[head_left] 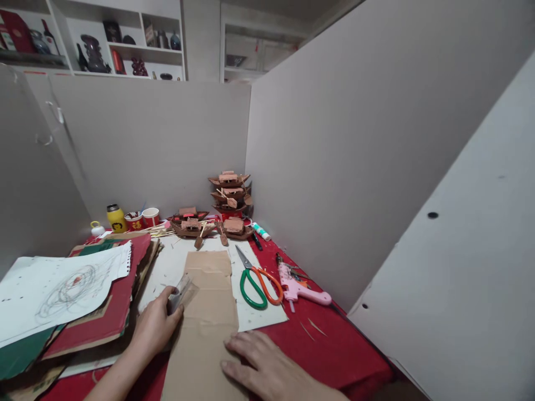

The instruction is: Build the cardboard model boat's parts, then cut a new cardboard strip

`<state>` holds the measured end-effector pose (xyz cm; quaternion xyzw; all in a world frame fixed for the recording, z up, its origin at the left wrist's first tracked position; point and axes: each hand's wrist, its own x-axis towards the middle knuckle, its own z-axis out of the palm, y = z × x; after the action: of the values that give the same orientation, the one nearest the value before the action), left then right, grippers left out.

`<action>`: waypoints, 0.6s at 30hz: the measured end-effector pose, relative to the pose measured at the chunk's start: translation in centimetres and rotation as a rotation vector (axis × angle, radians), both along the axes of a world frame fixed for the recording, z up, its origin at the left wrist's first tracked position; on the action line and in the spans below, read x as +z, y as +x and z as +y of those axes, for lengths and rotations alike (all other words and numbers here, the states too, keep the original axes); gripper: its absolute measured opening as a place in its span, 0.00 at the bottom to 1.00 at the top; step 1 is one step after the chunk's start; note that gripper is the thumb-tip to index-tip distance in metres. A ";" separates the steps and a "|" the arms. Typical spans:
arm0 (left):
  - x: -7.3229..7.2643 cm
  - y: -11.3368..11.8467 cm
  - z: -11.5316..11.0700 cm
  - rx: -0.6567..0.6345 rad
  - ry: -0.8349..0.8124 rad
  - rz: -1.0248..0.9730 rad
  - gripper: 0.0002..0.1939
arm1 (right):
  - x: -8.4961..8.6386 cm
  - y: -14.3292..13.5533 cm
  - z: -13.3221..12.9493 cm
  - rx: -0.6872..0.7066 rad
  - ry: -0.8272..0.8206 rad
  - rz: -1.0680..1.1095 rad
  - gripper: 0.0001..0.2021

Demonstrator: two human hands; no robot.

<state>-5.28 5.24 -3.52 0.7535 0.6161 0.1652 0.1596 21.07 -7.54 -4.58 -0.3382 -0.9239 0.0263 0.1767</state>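
Observation:
My left hand (156,320) is closed on a clear, ruler-like plastic piece (188,295) at the left edge of a long brown cardboard strip (209,312). Lying flat with fingers apart, my right hand (259,359) presses on the strip's near right side. Creases cross the cardboard, and its near end runs out of view. To its right, scissors (257,284) with one green and one orange handle rest on a white sheet (267,320), blades pointing away. A pink glue gun (298,287) lies beyond them on the red cloth (334,345).
Stacked cardboard sheets (119,312) topped by a scribbled paper (83,284) occupy the left. Several small model boats (229,192) stand at the back, near paper cups (150,217) and a yellow bottle (116,218). Grey panels (355,139) wall in the table.

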 end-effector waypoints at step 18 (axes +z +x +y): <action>0.9 -0.4 -0.8 0.021 0.103 -0.287 0.15 | -1.9 2.1 0.9 0.118 0.125 0.098 0.25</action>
<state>-5.66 4.43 -2.61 0.7229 0.5855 0.3043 0.2051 23.18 -6.60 -6.50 -0.2700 -0.9322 -0.0046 0.2408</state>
